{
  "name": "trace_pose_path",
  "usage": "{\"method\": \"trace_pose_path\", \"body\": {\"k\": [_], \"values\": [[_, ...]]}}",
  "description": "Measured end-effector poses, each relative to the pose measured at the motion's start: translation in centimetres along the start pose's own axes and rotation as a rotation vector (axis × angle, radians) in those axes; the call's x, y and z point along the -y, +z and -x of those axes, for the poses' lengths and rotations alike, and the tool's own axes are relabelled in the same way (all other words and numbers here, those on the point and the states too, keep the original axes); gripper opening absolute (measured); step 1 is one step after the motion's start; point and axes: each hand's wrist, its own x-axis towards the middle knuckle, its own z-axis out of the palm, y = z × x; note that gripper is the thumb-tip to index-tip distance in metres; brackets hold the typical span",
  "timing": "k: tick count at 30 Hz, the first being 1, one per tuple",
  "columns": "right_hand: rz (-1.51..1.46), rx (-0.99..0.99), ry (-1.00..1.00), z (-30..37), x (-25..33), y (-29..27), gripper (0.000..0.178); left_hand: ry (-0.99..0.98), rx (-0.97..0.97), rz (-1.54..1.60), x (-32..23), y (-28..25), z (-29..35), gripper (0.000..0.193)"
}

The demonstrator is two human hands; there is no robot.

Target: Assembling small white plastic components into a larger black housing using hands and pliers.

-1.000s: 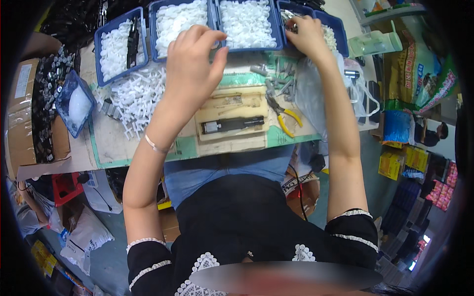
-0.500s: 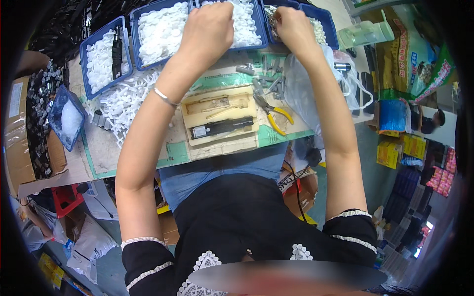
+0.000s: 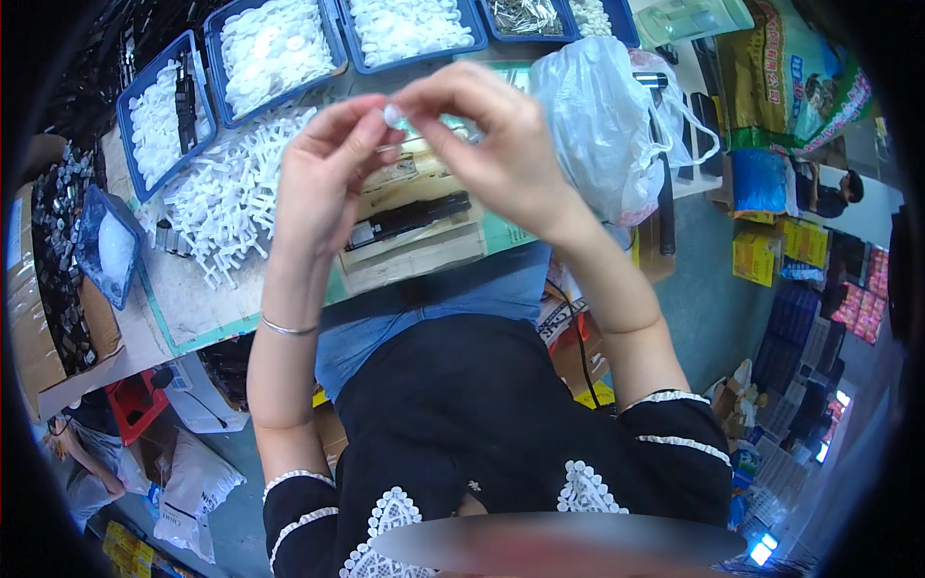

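Note:
Over the work table, my left hand point(image 3: 323, 178) pinches a small white round plastic piece point(image 3: 392, 115) between thumb and fingertips. My right hand point(image 3: 511, 149) meets it there, its fingers closed at the piece; whatever they hold is too small to make out. Below the hands lies a pale cream tray-like fixture point(image 3: 414, 262) with a long black part point(image 3: 409, 220) in it, partly covered by my right hand. Beyond them stand blue bins of white plastic pieces point(image 3: 275, 53) and a bin of thin metal pins point(image 3: 525, 15).
A heap of white plastic parts point(image 3: 226, 193) lies left of the fixture, with a blue tub point(image 3: 90, 217) farther left. On the right are a translucent plastic bag point(image 3: 593, 116) and a pale green bottle point(image 3: 699, 17). Another person point(image 3: 833, 193) is far off at right.
Both hands have come back from the bins toward me and met above the fixture. A small white piece now shows between the fingertips. The view has shifted slightly.

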Motion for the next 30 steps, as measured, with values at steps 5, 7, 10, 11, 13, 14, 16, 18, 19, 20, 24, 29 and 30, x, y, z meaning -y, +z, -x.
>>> {"method": "trace_pose_path", "body": {"k": [5,7,10,11,13,14,16,18,19,20,24,29,30], "values": [[-0.294,-0.025,0.202,1.4,2.1,1.1,0.015,-0.044,0.010,0.199,0.3,0.3,2.8,0.019],[-0.303,0.004,0.176,1.5,2.4,0.8,0.015,-0.049,0.013,0.239,0.2,0.3,3.3,0.020],[-0.205,0.110,0.073,1.7,2.0,0.4,0.013,0.001,0.027,0.191,0.6,0.4,3.8,0.017],[-0.158,0.119,0.048,1.7,2.0,0.5,0.013,0.004,0.020,0.192,0.7,0.7,4.1,0.017],[-0.186,0.122,0.097,1.8,2.4,0.5,0.013,0.199,-0.111,-0.196,0.8,1.4,4.7,0.015],[-0.210,0.119,0.147,1.9,2.5,0.6,0.013,0.190,-0.112,-0.133,0.9,1.3,4.9,0.016],[-0.357,0.029,0.203,2.3,2.3,1.5,0.015,0.178,-0.103,-0.088,0.9,1.0,5.1,0.016],[-0.489,-0.044,0.271,2.3,2.5,1.5,0.015,0.167,-0.091,-0.039,0.9,0.9,5.1,0.017],[-0.489,-0.044,0.274,2.1,2.5,1.3,0.015,0.177,-0.091,-0.052,0.9,0.9,5.1,0.017],[-0.394,0.033,0.213,2.0,2.4,1.1,0.013,0.186,-0.091,-0.065,1.0,0.9,5.3,0.018],[-0.186,0.228,0.152,1.7,2.1,0.3,0.013,0.299,-0.173,-0.293,1.3,0.9,6.0,0.019],[-0.522,0.142,0.424,2.6,2.3,0.8,0.016,0.395,-0.175,-0.467,1.1,0.6,6.7,0.024],[-0.587,0.084,0.425,2.8,2.2,1.1,0.014,0.392,-0.174,-0.468,1.2,0.6,6.7,0.024]]}}
